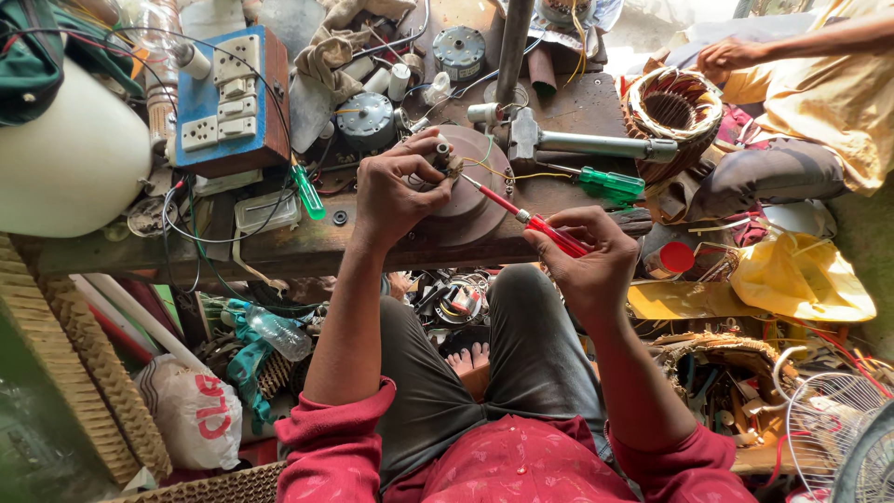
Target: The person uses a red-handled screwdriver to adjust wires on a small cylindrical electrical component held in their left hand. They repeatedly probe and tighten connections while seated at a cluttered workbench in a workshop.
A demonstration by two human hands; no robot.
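1. The right hand [582, 251] is clenched around the red handle of a screwdriver [535, 224], its shaft angling up and to the left so the tip meets a small metal part [447, 160].
2. The left hand [400, 191] pinches that small part between fingertips and thumb, holding it over a round brown disc [475, 200] that lies at the front of the wooden workbench [307, 244].
3. Thin yellow wires run from the part across the disc toward the right.
4. Just beyond the disc, a grey metal tool with a long cylindrical handle [596, 144] lies across the bench, and a green-handled screwdriver [605, 182] rests just below it.
5. A second green-handled screwdriver [307, 191] lies to the left of the left hand, below a blue switch-and-socket board [228, 98].
6. Two small round motors [365, 119] sit farther back on the bench among rags and loose cables.
7. At the far right of the bench, a copper-wound stator [670, 107] stands near another person's hand [726, 56].
8. A large white dome-shaped housing [70, 158] fills the left edge of the view.
9. Below the bench, the person's knees in dark trousers frame a clutter of parts, a plastic bottle [277, 333] and a wire fan guard [833, 419].
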